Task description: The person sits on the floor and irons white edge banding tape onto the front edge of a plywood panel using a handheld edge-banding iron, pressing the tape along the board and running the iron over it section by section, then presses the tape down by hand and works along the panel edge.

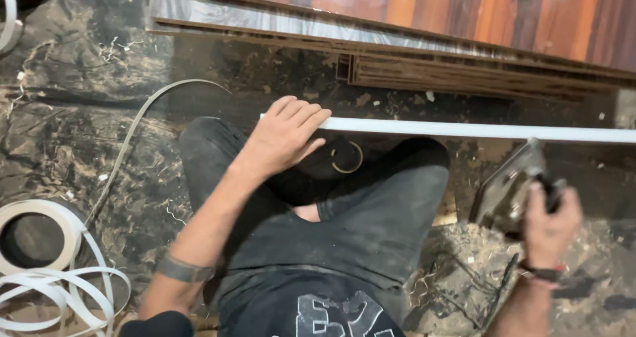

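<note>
Dusty dark floor, shavings everywhere. Left hand gripping end of white-edged board over the knees. Right hand closed around power trimmer just below board. Edge-banding roll far left.

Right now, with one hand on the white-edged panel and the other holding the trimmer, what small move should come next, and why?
Probably guide the trimmer further left along the white edge. The right hand holds it against that edge, while the left hand steadies the panel's end, and shavings lie below.
</note>
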Tool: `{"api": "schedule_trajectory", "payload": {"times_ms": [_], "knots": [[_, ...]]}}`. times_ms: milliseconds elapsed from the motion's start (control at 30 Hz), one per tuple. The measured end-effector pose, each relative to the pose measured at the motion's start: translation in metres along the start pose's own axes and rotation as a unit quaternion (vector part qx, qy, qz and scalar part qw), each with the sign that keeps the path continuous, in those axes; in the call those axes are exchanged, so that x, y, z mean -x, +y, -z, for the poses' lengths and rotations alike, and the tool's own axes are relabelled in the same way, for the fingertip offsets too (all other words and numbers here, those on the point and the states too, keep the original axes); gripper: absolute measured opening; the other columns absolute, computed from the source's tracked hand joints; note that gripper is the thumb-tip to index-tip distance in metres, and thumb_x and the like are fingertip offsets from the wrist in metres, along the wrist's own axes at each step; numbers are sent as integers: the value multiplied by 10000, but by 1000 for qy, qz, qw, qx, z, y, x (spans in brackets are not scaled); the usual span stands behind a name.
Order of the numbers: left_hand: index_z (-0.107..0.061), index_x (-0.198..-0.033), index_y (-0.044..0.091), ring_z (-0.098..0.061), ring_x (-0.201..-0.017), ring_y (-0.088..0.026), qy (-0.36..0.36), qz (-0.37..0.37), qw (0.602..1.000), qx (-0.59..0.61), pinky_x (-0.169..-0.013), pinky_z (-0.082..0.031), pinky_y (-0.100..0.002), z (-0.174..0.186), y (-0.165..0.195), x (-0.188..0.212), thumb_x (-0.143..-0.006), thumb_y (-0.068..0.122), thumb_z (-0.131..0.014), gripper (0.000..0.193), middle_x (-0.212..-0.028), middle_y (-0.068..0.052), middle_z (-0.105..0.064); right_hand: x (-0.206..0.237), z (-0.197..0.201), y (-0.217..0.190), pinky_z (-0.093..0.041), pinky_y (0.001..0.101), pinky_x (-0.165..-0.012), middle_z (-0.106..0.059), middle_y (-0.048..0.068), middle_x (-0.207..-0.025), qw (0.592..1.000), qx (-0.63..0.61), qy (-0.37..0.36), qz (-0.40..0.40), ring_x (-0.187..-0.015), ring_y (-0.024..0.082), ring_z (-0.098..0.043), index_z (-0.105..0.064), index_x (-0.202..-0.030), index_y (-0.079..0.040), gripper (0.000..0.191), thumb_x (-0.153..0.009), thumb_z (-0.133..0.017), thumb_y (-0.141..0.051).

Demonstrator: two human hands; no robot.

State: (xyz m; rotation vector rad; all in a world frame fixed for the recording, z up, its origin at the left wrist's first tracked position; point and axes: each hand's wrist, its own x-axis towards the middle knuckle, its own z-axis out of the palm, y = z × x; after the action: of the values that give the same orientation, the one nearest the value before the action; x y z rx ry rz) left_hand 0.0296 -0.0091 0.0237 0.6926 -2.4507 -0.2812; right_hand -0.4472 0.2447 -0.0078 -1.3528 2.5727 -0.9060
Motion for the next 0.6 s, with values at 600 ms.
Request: {"api": "schedule_trajectory", "payload": {"times_ms": [600], "knots": [[-698,-1041,131,-594,-924,-244,12,25,999,-23,-964,-480,-400,-22,-6,-4,-849,216,-812,239,-926,-34,-599,23,-111,40,-532,439,-822,-718,226,-1016,987,99,-123,-9,-914,375,-691,-700,-1135,6,368,-998,-713,-335]]}}
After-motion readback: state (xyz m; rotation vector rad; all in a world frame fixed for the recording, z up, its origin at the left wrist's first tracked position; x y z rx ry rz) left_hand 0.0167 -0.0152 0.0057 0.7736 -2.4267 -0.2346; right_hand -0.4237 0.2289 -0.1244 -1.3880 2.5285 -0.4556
